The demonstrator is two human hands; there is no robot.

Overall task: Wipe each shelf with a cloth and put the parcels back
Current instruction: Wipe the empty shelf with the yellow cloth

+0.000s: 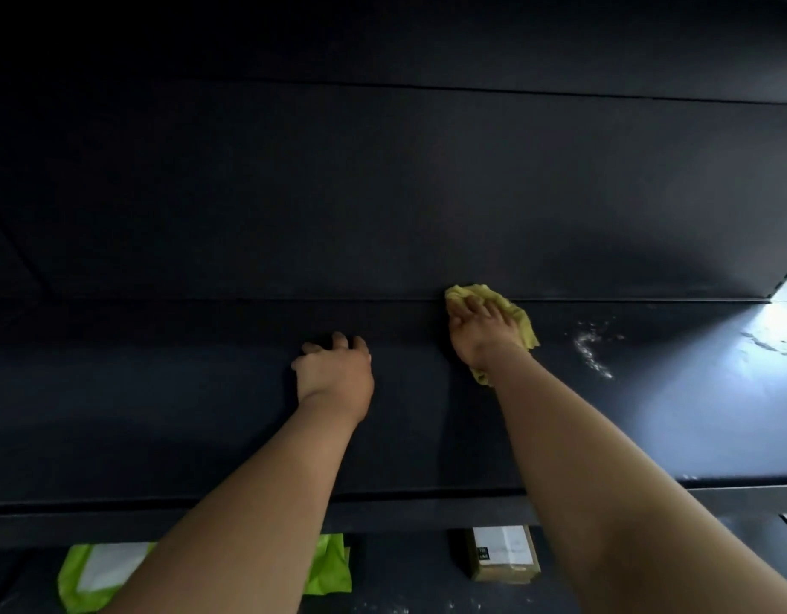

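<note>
Here I have both arms reaching over the front lip onto a dark, bare shelf [205,414]. My right hand [482,332] lies flat with spread fingers, pressing a yellow cloth [522,319] onto the shelf surface right at the seam where it meets the dark back panel [382,192]; the cloth bunches out past my fingertips, to the right of my hand and under my wrist. My left hand [334,370] is near the right one, closer to me, its fingers curled loosely down against the shelf and holding nothing.

To the right of the cloth, a patch of whitish dust smears [593,347] streaks the surface, and beyond it a bright glare falls on the shelf's right end. Nothing else stands on this shelf, so the only things crossing my view are my own forearms.

Below the front lip, on the lower level, a lime-green mailer bag [331,565] with a white label shows either side of my left forearm, partly hidden by it. A small brown cardboard parcel [502,553] sits between my two arms; it carries a white label and a small dark tag, but the writing is too small for me to read
</note>
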